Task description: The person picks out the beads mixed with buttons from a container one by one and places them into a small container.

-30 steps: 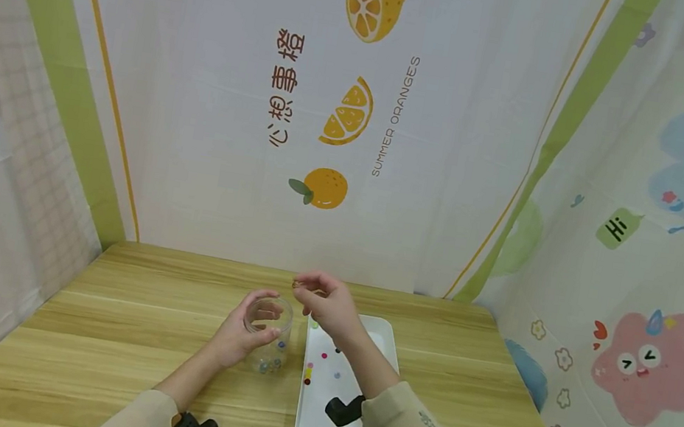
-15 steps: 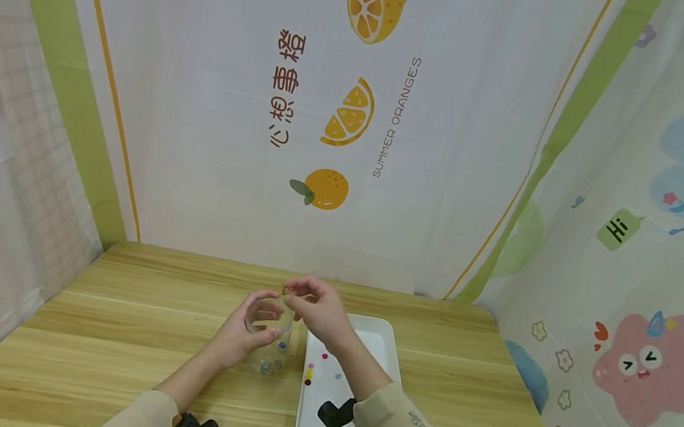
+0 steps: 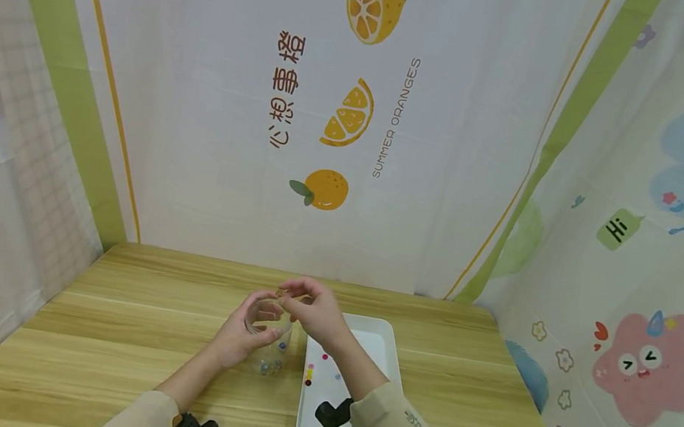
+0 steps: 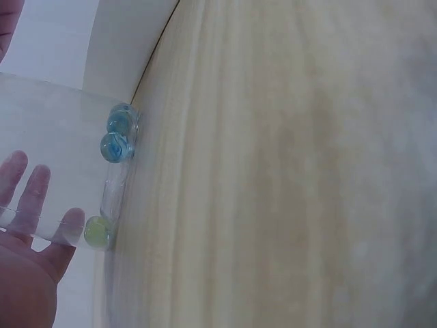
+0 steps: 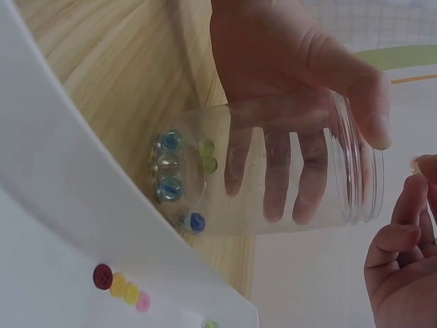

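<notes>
A clear jar point(image 5: 246, 205) stands upright on the wooden table, with several blue, clear and green glass marbles point(image 5: 170, 189) at its bottom. My left hand point(image 3: 236, 339) grips the jar near its mouth, thumb on the near side and fingers around the far side. Over the jar's rim, my right hand point(image 3: 320, 316) pinches a small amber marble point(image 3: 280, 293) between thumb and fingertips, which mostly cover it. In the right wrist view, these fingertips are just outside the jar's open mouth. The left wrist view shows blue marbles point(image 4: 115, 147) and a green marble point(image 4: 97, 232) through the wall.
A white tray point(image 3: 389, 340) lies right of the jar, under my right forearm. Inside it are a dark red button point(image 5: 103, 277), yellow buttons point(image 5: 132, 294) and a pink button point(image 5: 143, 301). A printed curtain point(image 3: 205, 147) hangs behind the wooden table point(image 3: 93, 346).
My right hand has moved left and slightly down, bringing the pinched marble from beside the jar to over its rim. The left hand and the jar have stayed in place.
</notes>
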Demonstrator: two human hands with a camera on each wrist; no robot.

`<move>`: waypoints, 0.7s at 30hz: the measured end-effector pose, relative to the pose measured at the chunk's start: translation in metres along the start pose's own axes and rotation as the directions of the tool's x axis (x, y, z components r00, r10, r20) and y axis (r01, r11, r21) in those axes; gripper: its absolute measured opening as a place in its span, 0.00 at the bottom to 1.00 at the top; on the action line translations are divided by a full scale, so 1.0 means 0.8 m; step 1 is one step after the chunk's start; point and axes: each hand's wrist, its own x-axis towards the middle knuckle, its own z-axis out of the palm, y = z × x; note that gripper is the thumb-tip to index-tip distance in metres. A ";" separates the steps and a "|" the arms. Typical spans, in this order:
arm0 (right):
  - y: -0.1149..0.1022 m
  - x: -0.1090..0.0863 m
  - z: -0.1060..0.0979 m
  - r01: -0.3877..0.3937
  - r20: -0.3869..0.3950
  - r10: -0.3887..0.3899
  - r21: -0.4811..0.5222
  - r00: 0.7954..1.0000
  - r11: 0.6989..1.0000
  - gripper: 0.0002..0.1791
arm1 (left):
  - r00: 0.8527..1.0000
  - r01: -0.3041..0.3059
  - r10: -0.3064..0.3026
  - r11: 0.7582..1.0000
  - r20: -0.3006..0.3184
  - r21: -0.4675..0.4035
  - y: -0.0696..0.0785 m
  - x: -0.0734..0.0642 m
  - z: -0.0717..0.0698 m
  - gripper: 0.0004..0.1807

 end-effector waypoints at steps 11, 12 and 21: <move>0.010 -0.002 -0.012 -0.022 -0.009 0.021 -0.029 1.000 0.999 0.27 | 1.000 -0.015 0.015 1.000 0.011 0.005 -0.002 0.001 -0.001 0.39; 0.012 -0.002 -0.014 -0.018 -0.011 0.017 -0.032 1.000 0.999 0.27 | 1.000 -0.014 0.014 1.000 0.012 0.008 -0.002 0.001 -0.001 0.39; 0.021 -0.009 -0.032 -0.031 -0.024 0.030 -0.024 0.999 0.999 0.29 | 1.000 -0.009 0.009 1.000 0.010 0.007 -0.002 0.000 0.000 0.38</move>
